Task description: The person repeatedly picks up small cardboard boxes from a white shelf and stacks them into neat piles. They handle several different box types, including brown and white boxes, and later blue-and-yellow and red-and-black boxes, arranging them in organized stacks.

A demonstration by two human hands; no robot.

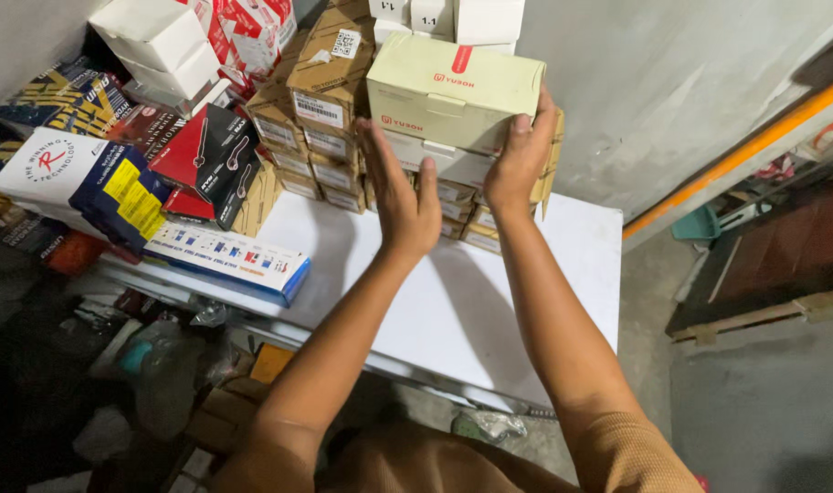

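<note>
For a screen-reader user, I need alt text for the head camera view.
Two bare hands, left hand and right hand, press against the sides of a pale cream box on a stack of small brown boxes. The stack stands on a white table against a grey wall.

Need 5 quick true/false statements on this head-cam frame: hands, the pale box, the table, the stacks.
1. Both hands are on the pale green box. True: the left hand is at its left side, the right hand at its right.
2. The box sits on the floor. False: it is atop a stack of small brown boxes on the white table.
3. The right hand's fingers press on the box's right end. True.
4. The long white and blue box stands upright. False: it lies flat at the table's left edge.
5. The red and black box is right of the hands. False: it is to their left.
</note>
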